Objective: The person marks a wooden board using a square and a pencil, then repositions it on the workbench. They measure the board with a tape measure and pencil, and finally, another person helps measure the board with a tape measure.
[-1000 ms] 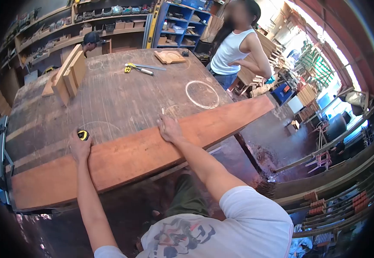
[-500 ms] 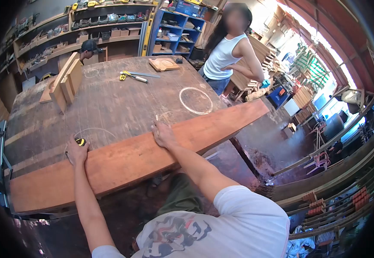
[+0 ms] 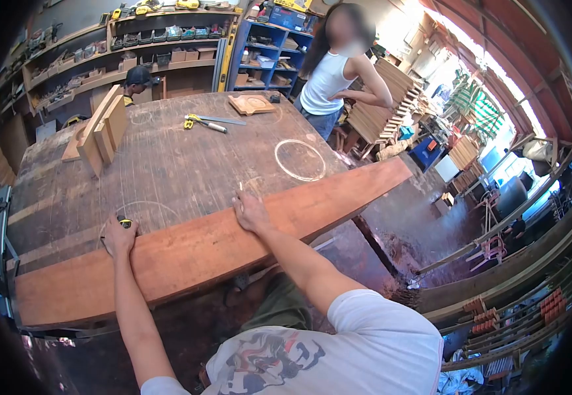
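A long reddish wooden plank [image 3: 187, 250] lies along the near edge of the worktable [image 3: 187, 158]. At its far edge, my left hand [image 3: 119, 235] is closed around a black and yellow tape measure [image 3: 125, 223]. My right hand [image 3: 251, 212] rests at the same edge, near the plank's middle. From its fingers sticks up a short, pale, chalk-like stick [image 3: 240, 187]. Both forearms reach across the plank's top face.
A handsaw [image 3: 217, 120] and other hand tools lie farther back, near a carved wooden block [image 3: 252, 104]. Upright boards [image 3: 102, 128] stand at the left. One person [image 3: 332, 79] stands beyond the table's right corner; another [image 3: 138, 82] is behind it. Shelves [image 3: 167, 59] line the wall.
The standing person has turned and shifted slightly left. The person behind the table has moved a little right. My hands and the plank stay nearly in place.
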Demonstrator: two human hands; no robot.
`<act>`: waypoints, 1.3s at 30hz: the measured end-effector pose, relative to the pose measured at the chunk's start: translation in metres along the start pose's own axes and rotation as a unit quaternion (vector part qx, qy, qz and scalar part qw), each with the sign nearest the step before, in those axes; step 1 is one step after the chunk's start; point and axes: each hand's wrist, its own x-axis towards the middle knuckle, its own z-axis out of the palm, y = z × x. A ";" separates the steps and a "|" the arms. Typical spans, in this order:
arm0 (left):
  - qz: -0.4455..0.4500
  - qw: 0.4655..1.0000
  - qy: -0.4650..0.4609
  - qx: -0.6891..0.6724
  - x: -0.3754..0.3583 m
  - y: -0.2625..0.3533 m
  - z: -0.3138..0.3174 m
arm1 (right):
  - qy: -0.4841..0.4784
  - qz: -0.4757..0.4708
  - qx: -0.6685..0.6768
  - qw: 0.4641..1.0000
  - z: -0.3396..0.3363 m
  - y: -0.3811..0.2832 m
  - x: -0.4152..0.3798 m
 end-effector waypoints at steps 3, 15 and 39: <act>0.014 0.999 0.021 -0.030 0.003 -0.002 0.001 | -0.007 0.007 0.001 1.000 0.003 0.002 0.001; 0.044 0.993 0.033 -0.101 0.000 -0.007 -0.003 | -0.017 0.020 -0.004 1.000 0.001 -0.001 -0.002; 0.047 0.995 0.028 -0.081 0.003 -0.007 -0.002 | -0.034 0.028 -0.002 0.999 -0.004 -0.005 -0.004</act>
